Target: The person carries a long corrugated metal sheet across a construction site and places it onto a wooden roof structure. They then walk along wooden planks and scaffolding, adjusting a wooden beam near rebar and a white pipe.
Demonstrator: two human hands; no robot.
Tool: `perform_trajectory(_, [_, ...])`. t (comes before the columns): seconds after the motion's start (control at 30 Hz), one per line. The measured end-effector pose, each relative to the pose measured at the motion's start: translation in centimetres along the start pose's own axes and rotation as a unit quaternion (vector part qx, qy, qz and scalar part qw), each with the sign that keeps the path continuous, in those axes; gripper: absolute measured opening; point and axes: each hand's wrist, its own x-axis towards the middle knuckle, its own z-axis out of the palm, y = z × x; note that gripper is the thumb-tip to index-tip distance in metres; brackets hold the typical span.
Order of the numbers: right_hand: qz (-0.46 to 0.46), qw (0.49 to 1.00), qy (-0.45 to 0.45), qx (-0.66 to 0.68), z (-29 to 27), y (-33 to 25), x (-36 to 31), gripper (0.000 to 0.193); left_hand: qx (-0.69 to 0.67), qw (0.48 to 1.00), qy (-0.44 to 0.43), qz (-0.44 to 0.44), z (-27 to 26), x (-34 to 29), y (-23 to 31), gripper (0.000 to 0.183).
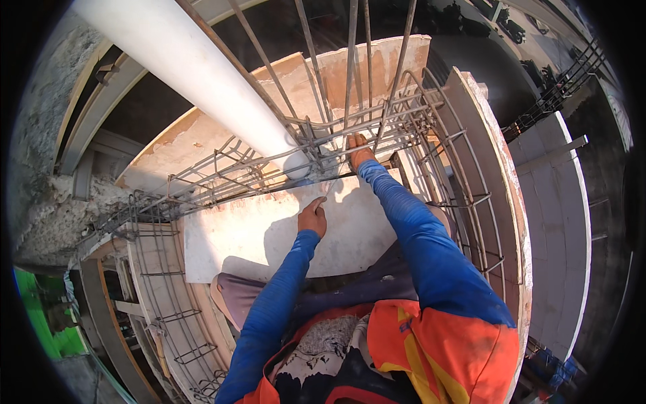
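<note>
My right hand (361,153) reaches into a cage of steel reinforcing bars (397,128), beside the upright bars. Its fingers are bent against a bar there, and their tips are partly hidden. Lower and to the left, my left hand (312,217) hovers over a pale board (229,236), its fingers curled and the index finger and thumb close together toward the cage. A faint thin line shows near that fingertip, too fine to name. Between the cage's bars, the foot of a thick white pipe (222,87) stands to the left of my right hand.
Upright panels (494,168) with rough edges wall in the right side, and stained boards (377,67) stand behind the cage. Another bar cage (165,269) runs down the left. Rough concrete (50,215) and a green sheet (47,323) lie farther left.
</note>
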Motion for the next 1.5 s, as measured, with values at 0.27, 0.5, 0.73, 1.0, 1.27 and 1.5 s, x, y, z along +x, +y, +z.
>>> perform_trajectory(0.27, [-0.041,0.998,0.017,0.041,-5.0,-0.5,-7.5,0.042,0.043,0.997,-0.009,-0.069,-0.3,2.1,-0.1,0.030])
perform_trajectory(0.5, [0.050,0.992,-0.037,-0.109,-8.1,6.0,-7.0,0.036,0.003,0.999,0.020,0.036,1.3,4.1,-3.3,0.026])
perform_trajectory(0.73, [0.008,0.993,0.114,-0.008,-4.3,9.3,-3.1,0.046,0.049,0.998,0.035,0.005,1.2,3.1,-3.6,0.027])
perform_trajectory(1.0, [0.110,0.960,0.028,0.255,-3.4,11.9,3.6,0.038,0.155,0.983,0.082,0.049,0.3,4.1,-1.0,0.028])
perform_trajectory(1.27, [0.038,0.972,0.079,0.216,-1.1,14.2,2.1,0.035,0.219,0.971,0.085,0.048,0.9,4.8,1.1,0.033])
perform_trajectory(1.5, [0.004,0.975,0.151,0.165,-0.9,13.1,2.2,0.033,0.156,0.984,0.070,0.054,2.0,5.0,0.8,0.031])
